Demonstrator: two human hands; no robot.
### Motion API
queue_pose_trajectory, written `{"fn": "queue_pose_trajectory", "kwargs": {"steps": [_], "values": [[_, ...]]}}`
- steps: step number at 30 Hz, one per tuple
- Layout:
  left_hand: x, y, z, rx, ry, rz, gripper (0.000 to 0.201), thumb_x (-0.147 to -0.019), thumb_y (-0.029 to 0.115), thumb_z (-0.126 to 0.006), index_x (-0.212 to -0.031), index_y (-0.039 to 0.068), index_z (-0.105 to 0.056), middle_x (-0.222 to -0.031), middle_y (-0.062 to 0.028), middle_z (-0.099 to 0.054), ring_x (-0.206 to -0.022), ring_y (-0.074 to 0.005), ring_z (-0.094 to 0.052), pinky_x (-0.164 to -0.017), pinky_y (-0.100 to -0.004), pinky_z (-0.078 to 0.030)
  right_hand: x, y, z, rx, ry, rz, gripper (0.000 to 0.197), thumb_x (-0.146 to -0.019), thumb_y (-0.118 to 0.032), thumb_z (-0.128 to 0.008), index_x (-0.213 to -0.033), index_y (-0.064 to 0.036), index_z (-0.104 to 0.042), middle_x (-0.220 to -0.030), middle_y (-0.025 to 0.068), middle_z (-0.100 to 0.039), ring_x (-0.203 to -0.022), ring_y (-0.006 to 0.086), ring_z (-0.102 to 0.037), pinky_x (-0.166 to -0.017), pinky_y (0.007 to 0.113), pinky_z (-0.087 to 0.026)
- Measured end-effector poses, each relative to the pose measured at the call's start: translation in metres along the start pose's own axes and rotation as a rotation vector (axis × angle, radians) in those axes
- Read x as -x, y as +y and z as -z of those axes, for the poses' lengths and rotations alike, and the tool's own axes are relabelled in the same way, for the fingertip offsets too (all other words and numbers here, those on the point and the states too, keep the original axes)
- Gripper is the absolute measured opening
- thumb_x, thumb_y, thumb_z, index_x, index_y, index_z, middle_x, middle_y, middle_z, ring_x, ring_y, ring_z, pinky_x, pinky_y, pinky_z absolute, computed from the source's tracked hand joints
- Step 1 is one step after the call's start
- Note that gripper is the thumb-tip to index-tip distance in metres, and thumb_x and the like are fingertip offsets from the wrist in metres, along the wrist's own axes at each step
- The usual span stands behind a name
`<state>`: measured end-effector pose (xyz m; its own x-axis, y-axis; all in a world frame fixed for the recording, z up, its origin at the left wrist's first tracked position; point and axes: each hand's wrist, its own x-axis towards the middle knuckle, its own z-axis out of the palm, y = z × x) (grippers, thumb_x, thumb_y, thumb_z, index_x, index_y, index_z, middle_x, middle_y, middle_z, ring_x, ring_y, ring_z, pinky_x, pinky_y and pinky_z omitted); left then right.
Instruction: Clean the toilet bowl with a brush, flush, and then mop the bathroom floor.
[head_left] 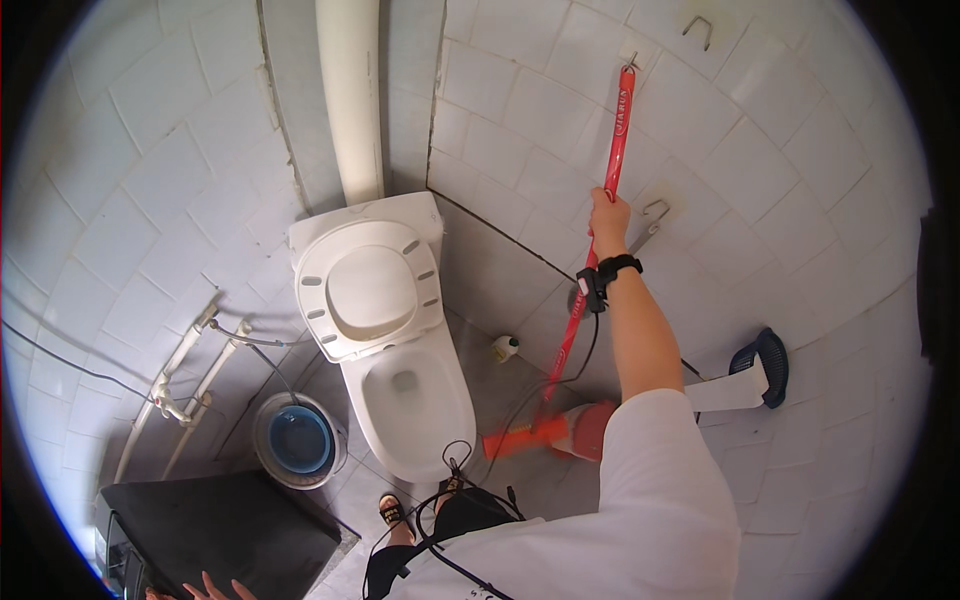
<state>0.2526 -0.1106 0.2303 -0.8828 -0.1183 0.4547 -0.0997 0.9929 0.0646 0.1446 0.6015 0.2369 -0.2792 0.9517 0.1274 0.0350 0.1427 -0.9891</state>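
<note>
My right hand (609, 222) is wrapped round the long red handle of a broom (621, 135). The handle's top end is at a wall hook (632, 62); whether it still hangs there I cannot tell. Low down, the orange broom head (525, 438) is smeared by motion above the floor. Beside it is a red and pale object (588, 430), partly hidden by my arm. At the bottom left edge, the spread fingers of my left hand (208, 588) show over a black-topped appliance (225, 530), holding nothing visible.
A white toilet (455, 400) with its lid up stands in the middle. Left of it, a blue basin (300, 440) sits in a white bucket (335, 465), near white wall pipes (185, 350). A small white bottle (503, 348) stands right of the toilet. Black cables (430, 540) hang before me.
</note>
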Motion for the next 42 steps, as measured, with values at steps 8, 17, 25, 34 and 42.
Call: {"fn": "queue_pose_trajectory", "kwargs": {"steps": [8, 17, 25, 34, 42], "values": [[-0.01, 0.016, -0.002, 0.016, -0.086, -0.074, 0.041, -0.078, 0.023, -0.061, -0.111, 0.003, -0.049, -0.13, -0.0294, -0.025, -0.109, -0.0442, -0.037, -0.089, -0.0482, -0.035, -0.007, -0.007, 0.037, -0.047, -0.329, -0.112, 0.024, -0.075, -0.023, -0.055, -0.06, -0.0114, -0.04, -0.04, -0.0051, -0.029, -0.029, 0.0074, -0.026, -0.03, 0.025, -0.027], [-0.025, 0.015, -0.016, 0.07, -0.122, -0.152, 0.042, -0.078, 0.023, -0.06, -0.112, 0.001, -0.049, -0.129, -0.031, -0.024, -0.113, -0.0452, -0.034, -0.091, -0.0465, -0.035, -0.007, -0.011, 0.043, 0.037, -0.214, 0.052, 0.017, -0.075, -0.019, -0.055, -0.066, -0.0095, -0.045, -0.045, -0.0041, -0.035, -0.032, 0.0072, -0.032, -0.032, 0.024, -0.029], [-0.032, 0.025, -0.018, 0.119, -0.15, -0.142, 0.041, -0.078, 0.023, -0.06, -0.111, 0.001, -0.049, -0.128, -0.0312, -0.025, -0.113, -0.0454, -0.034, -0.09, -0.0474, -0.036, -0.015, -0.026, 0.051, 0.107, -0.215, -0.061, 0.022, -0.075, -0.026, -0.056, -0.066, -0.0091, -0.046, -0.045, -0.0042, -0.033, -0.033, 0.0074, -0.032, -0.034, 0.023, -0.029], [-0.02, -0.002, -0.019, 0.064, -0.112, -0.147, 0.042, -0.078, 0.025, -0.061, -0.112, 0.004, -0.049, -0.129, -0.0311, -0.025, -0.112, -0.0451, -0.036, -0.088, -0.0487, -0.038, 0.0, -0.074, 0.083, 0.013, -0.365, -0.148, 0.029, -0.077, -0.03, -0.053, -0.061, -0.0096, -0.042, -0.042, -0.0035, -0.03, -0.032, 0.0093, -0.028, -0.035, 0.027, -0.029], [-0.018, 0.001, -0.064, 0.338, -0.228, -0.059, 0.04, -0.078, 0.009, -0.054, -0.116, 0.003, -0.046, -0.135, -0.0222, -0.022, -0.122, -0.0378, -0.027, -0.094, -0.0421, -0.035, 0.049, -0.077, 0.133, -0.162, -0.187, -0.077, 0.025, -0.081, -0.027, -0.05, -0.067, -0.0072, -0.043, -0.045, -0.0029, -0.028, -0.036, 0.0098, -0.028, -0.041, 0.025, -0.031]]}}
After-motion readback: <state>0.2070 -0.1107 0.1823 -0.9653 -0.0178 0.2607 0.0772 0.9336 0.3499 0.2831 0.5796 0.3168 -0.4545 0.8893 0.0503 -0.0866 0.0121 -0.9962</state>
